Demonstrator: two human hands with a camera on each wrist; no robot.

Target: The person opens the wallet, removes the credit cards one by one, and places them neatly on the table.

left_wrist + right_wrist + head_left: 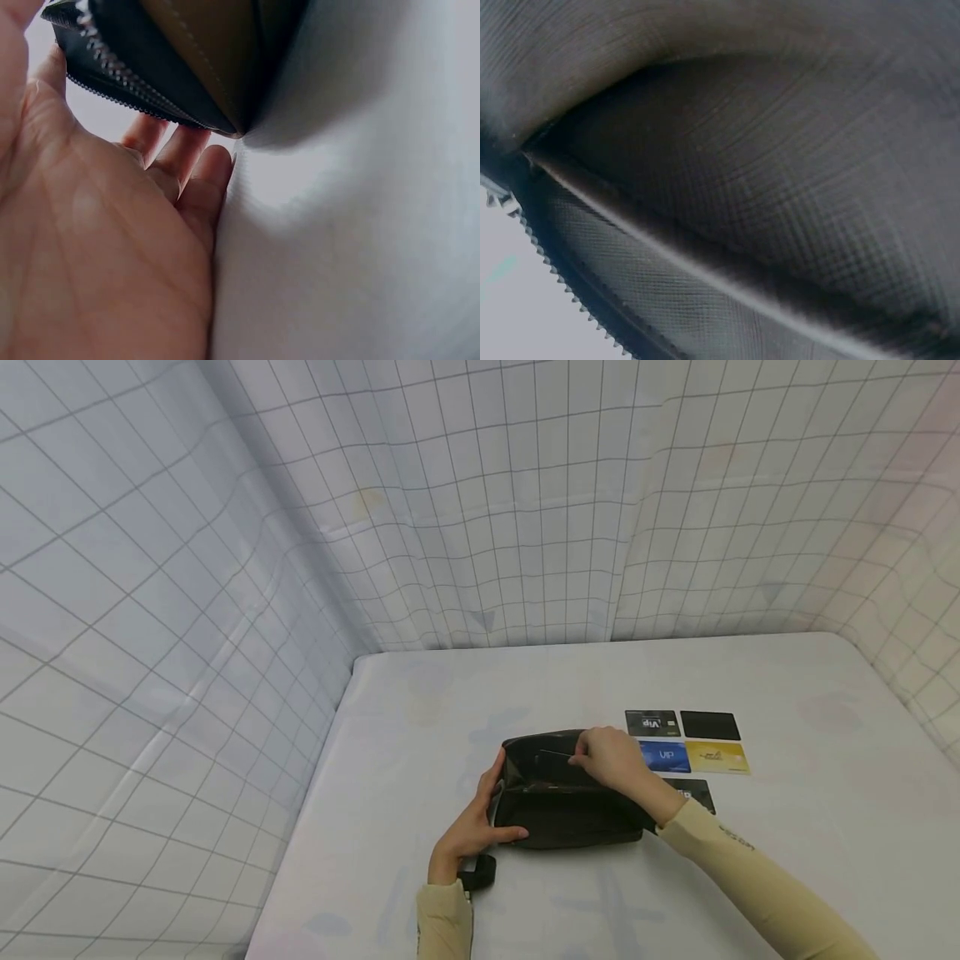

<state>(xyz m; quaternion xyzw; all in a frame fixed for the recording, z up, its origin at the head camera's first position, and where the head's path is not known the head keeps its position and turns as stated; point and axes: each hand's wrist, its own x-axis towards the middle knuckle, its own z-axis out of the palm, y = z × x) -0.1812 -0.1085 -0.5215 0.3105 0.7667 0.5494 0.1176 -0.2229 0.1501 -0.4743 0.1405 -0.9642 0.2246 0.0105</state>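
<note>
A black zip-around wallet (pixel 570 820) lies spread on the white table, its inside facing up. My left hand (pixel 474 828) holds its left end, with the thumb on the near edge and the fingers along the outer side. The left wrist view shows that hand's palm (pixel 97 225) beside the wallet's zipped edge (pixel 127 75). Over the far half, my right hand (pixel 613 760) pinches a thin card (pixel 557 754), seen nearly edge-on in the wallet. Only the dark lining (pixel 765 172) and zipper teeth (pixel 559 274) appear in the right wrist view; the right fingers are hidden there.
Right of the wallet lie a dark Vip card (pixel 651 723), a black card (pixel 710 726), a blue card (pixel 667 757) and a yellow card (pixel 717 757). Another dark card (pixel 694 793) is partly covered by the right arm. Gridded white curtains (pixel 525 527) surround the table.
</note>
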